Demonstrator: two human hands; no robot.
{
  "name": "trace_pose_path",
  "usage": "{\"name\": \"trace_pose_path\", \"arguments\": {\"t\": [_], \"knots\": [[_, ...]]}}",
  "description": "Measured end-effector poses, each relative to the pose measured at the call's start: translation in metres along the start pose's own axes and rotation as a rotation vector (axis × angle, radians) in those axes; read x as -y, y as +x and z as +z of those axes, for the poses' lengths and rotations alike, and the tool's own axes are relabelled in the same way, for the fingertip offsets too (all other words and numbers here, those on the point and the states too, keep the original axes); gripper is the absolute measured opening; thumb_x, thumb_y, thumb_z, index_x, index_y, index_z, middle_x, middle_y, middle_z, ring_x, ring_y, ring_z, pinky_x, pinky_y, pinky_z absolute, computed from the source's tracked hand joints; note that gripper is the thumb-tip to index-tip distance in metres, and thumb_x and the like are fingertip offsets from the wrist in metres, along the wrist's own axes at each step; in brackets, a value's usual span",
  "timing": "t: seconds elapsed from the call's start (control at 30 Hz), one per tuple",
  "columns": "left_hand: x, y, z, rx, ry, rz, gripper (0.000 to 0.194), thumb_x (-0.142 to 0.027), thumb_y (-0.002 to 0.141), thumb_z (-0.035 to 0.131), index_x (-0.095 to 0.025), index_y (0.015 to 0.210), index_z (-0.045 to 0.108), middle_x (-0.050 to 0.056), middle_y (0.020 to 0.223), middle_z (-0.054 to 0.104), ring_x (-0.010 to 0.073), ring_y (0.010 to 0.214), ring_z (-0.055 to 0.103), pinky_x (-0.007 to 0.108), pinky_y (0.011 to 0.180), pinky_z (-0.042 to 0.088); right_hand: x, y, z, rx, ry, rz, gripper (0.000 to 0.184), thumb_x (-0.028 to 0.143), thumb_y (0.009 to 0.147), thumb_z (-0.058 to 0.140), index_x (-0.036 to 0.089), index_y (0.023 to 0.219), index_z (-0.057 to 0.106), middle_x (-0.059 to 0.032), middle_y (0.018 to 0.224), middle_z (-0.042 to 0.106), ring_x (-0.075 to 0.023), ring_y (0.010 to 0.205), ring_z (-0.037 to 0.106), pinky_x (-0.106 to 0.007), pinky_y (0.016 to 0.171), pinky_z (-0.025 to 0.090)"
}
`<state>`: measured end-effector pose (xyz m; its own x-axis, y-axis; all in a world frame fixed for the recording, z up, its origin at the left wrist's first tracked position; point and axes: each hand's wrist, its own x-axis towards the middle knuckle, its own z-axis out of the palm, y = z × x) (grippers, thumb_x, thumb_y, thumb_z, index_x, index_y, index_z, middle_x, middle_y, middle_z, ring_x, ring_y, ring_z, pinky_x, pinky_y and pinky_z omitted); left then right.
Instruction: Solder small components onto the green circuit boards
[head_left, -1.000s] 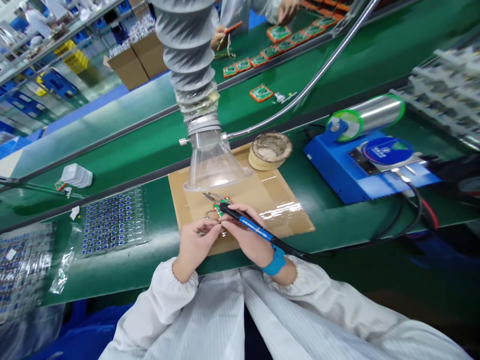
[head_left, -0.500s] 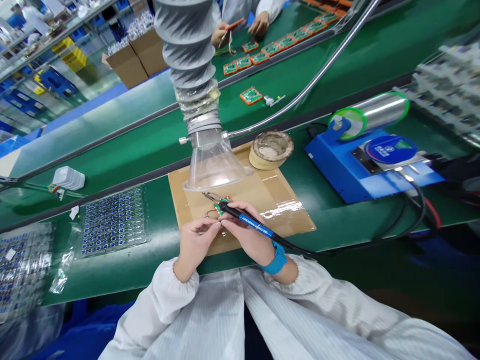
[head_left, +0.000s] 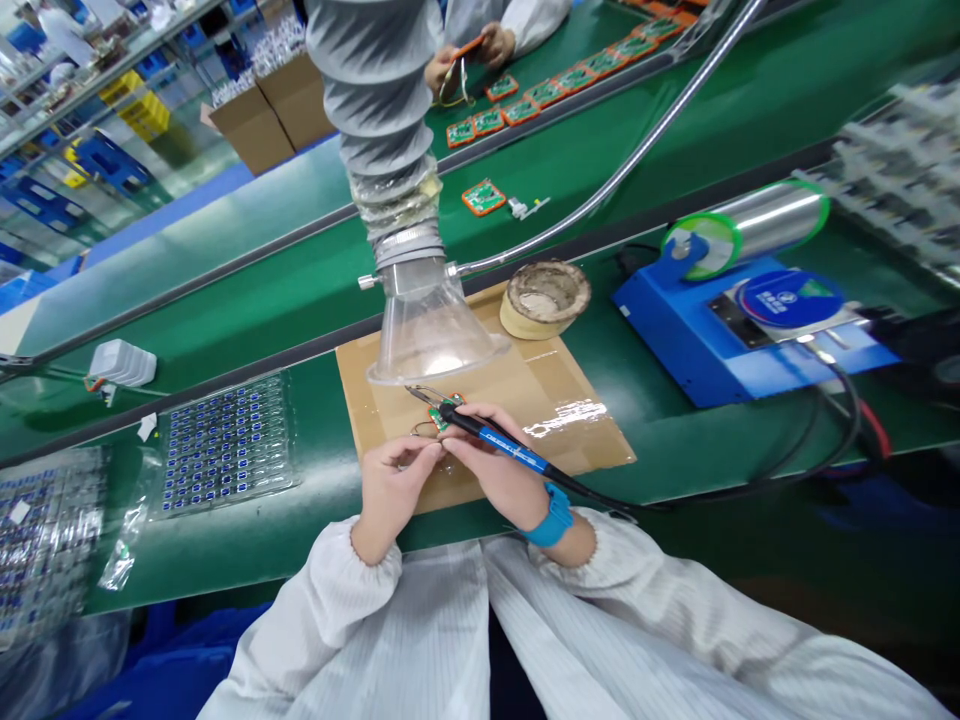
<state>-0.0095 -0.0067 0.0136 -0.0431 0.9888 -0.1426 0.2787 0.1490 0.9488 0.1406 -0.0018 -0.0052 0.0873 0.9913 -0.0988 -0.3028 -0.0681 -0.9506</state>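
In my right hand I hold a black and blue soldering iron, its handle lying across the hand and its tip pointing up and left. The thumb and finger of my left hand are pinched together, meeting my right fingertips. A thin wire loops from beside a small green circuit board down to these fingers; its end is hidden in the pinch. The board lies partly behind the iron and my right fingers, on a tan cardboard sheet. My right wrist wears a blue strap.
A clear fume hood hangs just above my hands. Behind it stands a round, crusted pot. A blue soldering station with a solder reel is at right, a tray of blue parts at left. Across the belt a co-worker's hands handle an orange-edged piece.
The orange-edged board and white connector on the belt have shifted left, as has the white stack at far left. The co-worker's hands have come together. My hands have hardly moved.
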Motion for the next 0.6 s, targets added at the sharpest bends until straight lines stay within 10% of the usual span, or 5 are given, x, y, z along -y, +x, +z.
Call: {"name": "trace_pose_path", "arguments": {"t": [0.6], "knots": [[0.0038,0.0087,-0.0043,0.083,0.377,0.194,0.011,-0.027,0.083,0.070,-0.023,0.074,0.075,0.002,0.074,0.076,0.0178,0.070,0.066,0.032,0.076,0.051,-0.0099,-0.0024,-0.0068,-0.001,-0.298,-0.092,0.020,0.027,0.083,0.073,0.026,0.101,0.066,0.0005,0.084,0.075,-0.0181,0.077,0.073,-0.032,0.074,0.060]]}}
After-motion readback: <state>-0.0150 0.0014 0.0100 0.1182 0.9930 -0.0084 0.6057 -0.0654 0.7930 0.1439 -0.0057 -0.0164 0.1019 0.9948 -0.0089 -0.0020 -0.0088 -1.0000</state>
